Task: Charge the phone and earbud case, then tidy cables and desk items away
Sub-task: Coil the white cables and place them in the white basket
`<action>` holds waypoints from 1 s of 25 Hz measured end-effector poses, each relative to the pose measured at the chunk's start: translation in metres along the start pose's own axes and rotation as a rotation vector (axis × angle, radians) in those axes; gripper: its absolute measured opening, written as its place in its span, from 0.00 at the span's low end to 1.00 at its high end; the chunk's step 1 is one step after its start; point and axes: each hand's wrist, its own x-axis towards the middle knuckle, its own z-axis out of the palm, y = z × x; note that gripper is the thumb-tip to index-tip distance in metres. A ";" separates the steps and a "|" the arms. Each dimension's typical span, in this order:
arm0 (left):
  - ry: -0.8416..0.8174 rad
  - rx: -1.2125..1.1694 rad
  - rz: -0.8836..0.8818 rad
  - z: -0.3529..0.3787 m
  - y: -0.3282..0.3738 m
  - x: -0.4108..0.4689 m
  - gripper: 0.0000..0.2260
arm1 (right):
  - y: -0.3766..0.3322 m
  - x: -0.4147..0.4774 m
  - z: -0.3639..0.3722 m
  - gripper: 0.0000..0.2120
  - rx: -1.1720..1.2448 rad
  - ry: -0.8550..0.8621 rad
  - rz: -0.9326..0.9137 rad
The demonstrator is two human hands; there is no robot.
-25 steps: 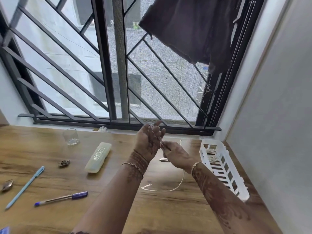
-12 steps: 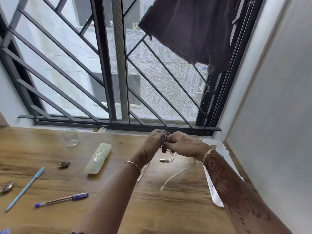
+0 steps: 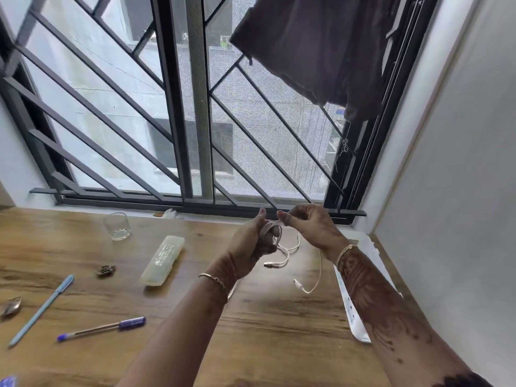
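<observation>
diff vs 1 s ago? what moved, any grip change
The right hand wound another turn of the white cable onto the coil in the left hand. The tail that lay looped on the desk is now lifted, its ends hanging. Both hands keep their grip on the cable. The glass, pencil box, blue pen, purple-capped pen and white basket stayed put.

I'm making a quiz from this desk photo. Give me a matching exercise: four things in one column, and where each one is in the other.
1 white cable
2 glass tumbler
3 purple-capped pen
4 white basket

A far side, near the window
B right side, beside the wall
C held in the left hand
D near left, lying flat

Pairs: 1-C, 2-A, 3-D, 4-B
</observation>
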 end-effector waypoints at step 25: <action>0.093 0.388 0.195 -0.005 -0.014 0.013 0.37 | -0.001 -0.020 0.007 0.11 -0.423 -0.431 -0.117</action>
